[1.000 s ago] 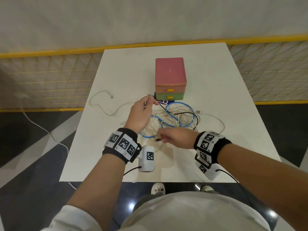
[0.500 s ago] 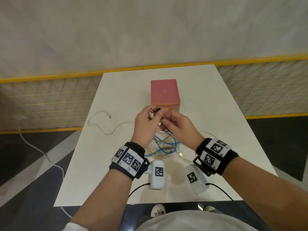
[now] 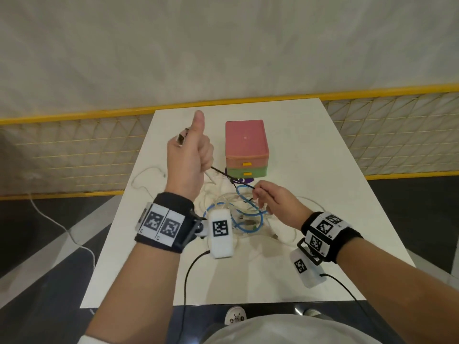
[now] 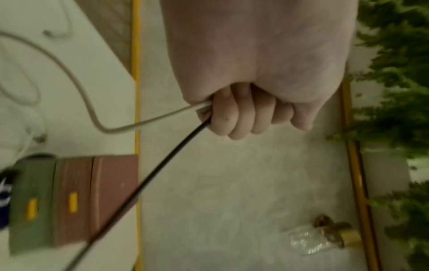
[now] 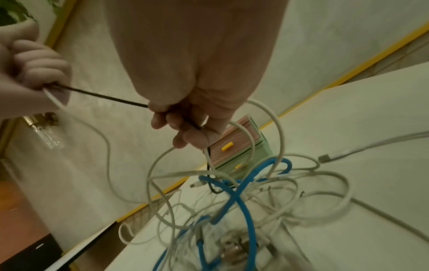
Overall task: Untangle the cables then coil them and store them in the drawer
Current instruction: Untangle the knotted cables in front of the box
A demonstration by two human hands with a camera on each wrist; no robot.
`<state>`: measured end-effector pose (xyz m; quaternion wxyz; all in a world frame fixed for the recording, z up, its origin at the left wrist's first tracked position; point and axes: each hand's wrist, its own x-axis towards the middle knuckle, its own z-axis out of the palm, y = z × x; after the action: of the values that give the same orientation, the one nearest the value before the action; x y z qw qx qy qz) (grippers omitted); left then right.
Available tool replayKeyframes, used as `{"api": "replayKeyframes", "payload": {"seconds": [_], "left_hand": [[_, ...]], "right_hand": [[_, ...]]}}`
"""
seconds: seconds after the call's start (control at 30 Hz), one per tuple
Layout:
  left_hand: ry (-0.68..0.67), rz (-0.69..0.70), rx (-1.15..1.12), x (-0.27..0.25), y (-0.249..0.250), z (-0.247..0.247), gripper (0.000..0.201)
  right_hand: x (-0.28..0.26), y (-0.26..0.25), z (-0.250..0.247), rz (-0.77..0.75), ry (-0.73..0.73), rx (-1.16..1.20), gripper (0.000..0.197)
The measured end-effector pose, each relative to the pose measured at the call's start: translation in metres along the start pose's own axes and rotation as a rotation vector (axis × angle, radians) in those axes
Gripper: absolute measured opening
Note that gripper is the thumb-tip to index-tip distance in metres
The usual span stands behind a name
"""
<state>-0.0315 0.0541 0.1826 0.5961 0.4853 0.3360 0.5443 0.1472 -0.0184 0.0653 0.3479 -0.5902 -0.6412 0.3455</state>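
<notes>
A tangle of white, blue and black cables (image 3: 238, 214) lies on the white table (image 3: 310, 170) in front of a small drawer box (image 3: 246, 147) with pink upper and green lower drawers. My left hand (image 3: 190, 155) is raised in a fist, thumb up, gripping a black cable (image 4: 162, 165) and a white cable (image 4: 148, 122), plug ends sticking out on top. My right hand (image 3: 270, 197) pinches the same black cable (image 5: 104, 96) just above the tangle, so it runs taut between both hands. The blue cable (image 5: 241, 192) loops through the white ones.
A loose white cable end (image 3: 149, 175) trails to the table's left edge. Another white plug (image 5: 325, 157) lies right of the pile. A yellow-railed mesh fence (image 3: 74, 150) runs behind the table. Both drawers of the box are closed.
My left hand has risen up and to the left with the cable ends. My right hand has dropped away from it toward the tangle, stretching the black cable between them.
</notes>
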Motion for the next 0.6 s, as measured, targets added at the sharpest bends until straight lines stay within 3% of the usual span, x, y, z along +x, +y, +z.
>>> {"api": "replayKeyframes", "payload": {"seconds": [0.03,0.1,0.17,0.27,0.33,0.5,0.6], "left_hand": [[-0.040,-0.005,0.094,-0.002,0.002,-0.002,0.053],[-0.172,0.010,0.498,-0.005,-0.004,0.000,0.042],[-0.397,-0.015,0.894,-0.010,-0.021,0.003,0.025],[-0.603,-0.152,1.179,-0.018,-0.047,0.003,0.037],[-0.543,-0.123,1.234,-0.016,-0.048,0.001,0.041],[-0.171,0.090,1.109,0.001,-0.030,-0.002,0.039],[-0.063,0.134,1.110,0.002,-0.035,-0.004,0.025]], "right_hand": [[0.002,0.001,-0.003,0.003,0.017,-0.008,0.024],[0.007,0.001,-0.007,0.008,0.062,-0.005,0.023],[0.013,-0.004,-0.009,-0.011,0.111,0.015,0.021],[0.017,-0.011,-0.013,-0.089,0.157,0.020,0.020],[0.016,-0.009,-0.014,-0.099,0.123,0.021,0.020],[0.018,0.006,-0.013,-0.038,0.042,-0.050,0.022],[0.023,0.004,-0.015,-0.024,0.056,-0.080,0.024]]}}
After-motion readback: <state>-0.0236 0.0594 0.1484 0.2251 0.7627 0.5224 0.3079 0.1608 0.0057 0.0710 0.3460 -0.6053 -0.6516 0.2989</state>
